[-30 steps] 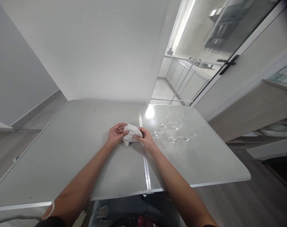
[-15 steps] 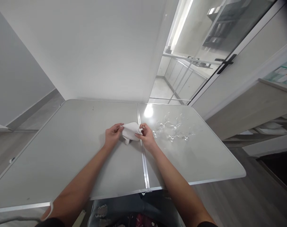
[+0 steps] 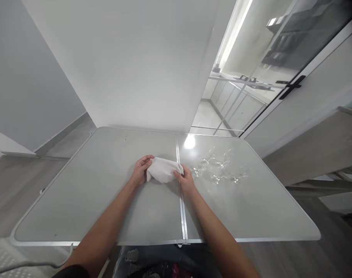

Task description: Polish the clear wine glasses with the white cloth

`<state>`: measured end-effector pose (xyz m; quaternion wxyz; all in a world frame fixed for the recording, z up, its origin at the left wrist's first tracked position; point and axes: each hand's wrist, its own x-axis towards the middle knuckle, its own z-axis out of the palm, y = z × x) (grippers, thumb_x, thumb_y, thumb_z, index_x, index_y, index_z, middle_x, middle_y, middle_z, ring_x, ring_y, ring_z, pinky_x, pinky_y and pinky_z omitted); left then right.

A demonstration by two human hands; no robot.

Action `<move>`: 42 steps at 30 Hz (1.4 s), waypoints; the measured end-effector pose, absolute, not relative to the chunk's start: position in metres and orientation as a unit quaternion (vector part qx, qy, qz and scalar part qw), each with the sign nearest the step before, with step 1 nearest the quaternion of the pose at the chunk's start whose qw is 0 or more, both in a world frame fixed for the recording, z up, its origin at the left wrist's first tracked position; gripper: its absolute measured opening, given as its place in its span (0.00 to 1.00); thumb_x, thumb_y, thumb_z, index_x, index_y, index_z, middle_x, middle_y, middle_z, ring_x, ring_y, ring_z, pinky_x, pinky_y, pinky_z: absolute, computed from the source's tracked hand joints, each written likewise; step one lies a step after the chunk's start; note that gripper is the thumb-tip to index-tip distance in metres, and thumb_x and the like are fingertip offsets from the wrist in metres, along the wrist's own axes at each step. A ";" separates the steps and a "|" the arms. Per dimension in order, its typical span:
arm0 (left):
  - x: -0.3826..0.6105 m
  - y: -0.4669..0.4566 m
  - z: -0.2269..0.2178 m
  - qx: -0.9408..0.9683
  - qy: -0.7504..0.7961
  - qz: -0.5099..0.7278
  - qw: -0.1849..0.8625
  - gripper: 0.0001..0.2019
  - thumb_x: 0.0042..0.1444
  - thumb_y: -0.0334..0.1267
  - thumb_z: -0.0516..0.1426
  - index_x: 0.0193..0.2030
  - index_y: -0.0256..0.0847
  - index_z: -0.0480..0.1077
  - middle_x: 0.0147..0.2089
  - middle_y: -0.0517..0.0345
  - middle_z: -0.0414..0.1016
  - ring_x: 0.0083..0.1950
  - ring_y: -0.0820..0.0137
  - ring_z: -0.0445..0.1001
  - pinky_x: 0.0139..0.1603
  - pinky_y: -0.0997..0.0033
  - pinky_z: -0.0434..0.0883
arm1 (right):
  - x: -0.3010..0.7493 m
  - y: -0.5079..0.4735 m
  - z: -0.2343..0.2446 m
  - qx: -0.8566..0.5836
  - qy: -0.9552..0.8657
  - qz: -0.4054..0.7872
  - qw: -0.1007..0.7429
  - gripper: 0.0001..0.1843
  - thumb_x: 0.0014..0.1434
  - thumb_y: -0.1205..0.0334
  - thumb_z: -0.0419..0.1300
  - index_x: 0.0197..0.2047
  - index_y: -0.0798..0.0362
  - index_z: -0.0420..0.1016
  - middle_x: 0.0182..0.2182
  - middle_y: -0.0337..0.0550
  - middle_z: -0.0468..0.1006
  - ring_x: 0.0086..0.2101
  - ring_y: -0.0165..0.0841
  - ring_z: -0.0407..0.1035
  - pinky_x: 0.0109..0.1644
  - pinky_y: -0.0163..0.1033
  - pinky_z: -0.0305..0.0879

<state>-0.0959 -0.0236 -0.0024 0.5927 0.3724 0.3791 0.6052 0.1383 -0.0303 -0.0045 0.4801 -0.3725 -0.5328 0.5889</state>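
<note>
Left hand (image 3: 141, 170) and right hand (image 3: 187, 180) grasp opposite ends of a white cloth (image 3: 163, 170).
Cloth is over the counter (image 3: 85, 200), left of clear glassware (image 3: 217, 178); any contents are hidden. Even, light pressure at both ends keeps it spread.

Glazed door (image 3: 252, 63) (black handle (image 3: 292, 87)), shelving (image 3: 323, 146) at right.

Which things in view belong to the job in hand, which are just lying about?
In the job:
white cloth, held by left hand and right hand

Lying about:
clear glassware, on the table, not held; role unclear
black door handle, background
</note>
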 end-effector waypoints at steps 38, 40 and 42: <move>0.019 -0.118 0.054 0.829 0.342 0.344 0.278 0.16 0.66 0.35 0.53 0.56 0.53 0.75 0.52 0.49 0.80 0.59 0.56 0.75 0.61 0.46 0.73 | 0.188 -0.121 0.032 -0.404 -0.179 0.702 0.559 0.20 0.53 0.48 0.72 0.42 0.54 0.81 0.35 0.46 0.83 0.36 0.39 0.77 0.41 0.40 0.71; 0.023 -0.103 0.056 0.772 0.401 0.415 0.266 0.12 0.66 0.37 0.53 0.48 0.52 0.77 0.45 0.49 0.80 0.51 0.56 0.78 0.55 0.48 0.74 | 0.200 -0.128 0.022 -0.438 -0.156 0.669 0.580 0.21 0.52 0.50 0.73 0.43 0.55 0.81 0.37 0.48 0.84 0.36 0.40 0.77 0.43 0.42 0.72; 0.033 -0.079 0.050 0.711 0.469 0.444 0.279 0.08 0.65 0.40 0.55 0.47 0.48 0.75 0.46 0.49 0.80 0.51 0.55 0.77 0.54 0.49 0.73 | 0.211 -0.133 0.011 -0.473 -0.139 0.633 0.596 0.23 0.52 0.48 0.72 0.45 0.56 0.82 0.38 0.49 0.84 0.38 0.42 0.78 0.43 0.43 0.72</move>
